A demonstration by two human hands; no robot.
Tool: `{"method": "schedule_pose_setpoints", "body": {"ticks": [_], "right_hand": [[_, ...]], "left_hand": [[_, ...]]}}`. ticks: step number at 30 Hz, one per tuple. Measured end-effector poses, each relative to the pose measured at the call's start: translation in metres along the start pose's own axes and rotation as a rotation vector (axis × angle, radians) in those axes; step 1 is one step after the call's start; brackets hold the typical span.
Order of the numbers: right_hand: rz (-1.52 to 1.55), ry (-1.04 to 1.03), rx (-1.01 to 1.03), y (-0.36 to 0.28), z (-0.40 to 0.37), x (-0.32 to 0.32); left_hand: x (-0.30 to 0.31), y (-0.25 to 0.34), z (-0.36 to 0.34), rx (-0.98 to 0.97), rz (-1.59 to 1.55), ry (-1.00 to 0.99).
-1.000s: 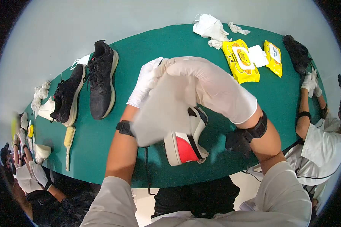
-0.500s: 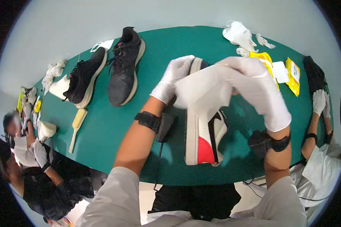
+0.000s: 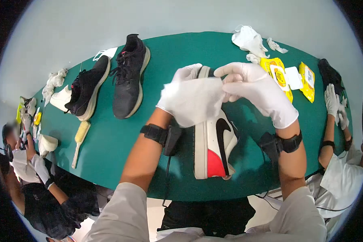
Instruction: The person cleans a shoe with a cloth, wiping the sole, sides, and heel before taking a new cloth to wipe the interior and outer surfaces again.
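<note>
A white, black and red sneaker [image 3: 217, 141] lies on its side on the green table, its sole edge toward the left. My left hand [image 3: 185, 74], in a white glove, is closed round the toe end, its fingers partly hidden. A thin white wipe [image 3: 193, 101] hangs over the back of that hand and part of the sneaker. My right hand [image 3: 252, 86], gloved as well, pinches the wipe's right edge between thumb and fingers.
Two black sneakers [image 3: 129, 80] [image 3: 90, 88] and a pale-bristled brush [image 3: 81, 135] are to the left on the table [image 3: 165, 52]. Yellow wipe packs [image 3: 276, 74] [image 3: 307, 82] and crumpled white cloth [image 3: 249, 40] sit at the back right. Other people's gloved hands [image 3: 332, 101] [image 3: 40, 167] are at both sides.
My right hand and the wipe have shifted left, so the wipe now covers more of my left hand. More of the sneaker's black stripe shows.
</note>
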State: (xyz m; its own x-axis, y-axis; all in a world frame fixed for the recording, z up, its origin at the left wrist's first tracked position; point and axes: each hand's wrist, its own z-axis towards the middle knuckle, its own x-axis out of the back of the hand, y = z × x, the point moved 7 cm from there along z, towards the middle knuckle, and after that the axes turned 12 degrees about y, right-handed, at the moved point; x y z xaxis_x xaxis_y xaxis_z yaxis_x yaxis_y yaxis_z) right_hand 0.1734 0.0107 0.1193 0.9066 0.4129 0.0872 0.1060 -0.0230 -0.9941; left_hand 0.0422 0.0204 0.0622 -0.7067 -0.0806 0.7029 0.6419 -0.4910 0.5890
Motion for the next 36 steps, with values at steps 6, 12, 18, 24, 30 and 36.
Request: {"method": "schedule_pose_setpoints", "body": {"ticks": [6,12,18,24,30,36], "right_hand": [[-0.304,0.026,0.035,0.009,0.005,0.02],[-0.47,0.01,-0.211,0.017,0.007,0.005],[-0.183,0.006,0.029,0.019,0.012,-0.002],[0.261,0.053,-0.032,0.004,0.004,0.017],[-0.668,0.425,0.221,0.032,0.031,0.083],[-0.721,0.02,0.482,-0.03,-0.016,-0.011]], "left_hand": [[-0.004,-0.034,-0.001,0.469,-0.854,0.209],[-0.029,-0.067,0.004,0.526,-1.16,0.004],[-0.025,-0.065,0.004,0.466,-1.025,0.088],[-0.027,-0.079,0.006,0.531,-0.926,0.234],[-0.03,-0.083,0.011,0.367,-1.002,0.178],[-0.029,-0.083,0.013,0.257,-0.957,0.2]]}}
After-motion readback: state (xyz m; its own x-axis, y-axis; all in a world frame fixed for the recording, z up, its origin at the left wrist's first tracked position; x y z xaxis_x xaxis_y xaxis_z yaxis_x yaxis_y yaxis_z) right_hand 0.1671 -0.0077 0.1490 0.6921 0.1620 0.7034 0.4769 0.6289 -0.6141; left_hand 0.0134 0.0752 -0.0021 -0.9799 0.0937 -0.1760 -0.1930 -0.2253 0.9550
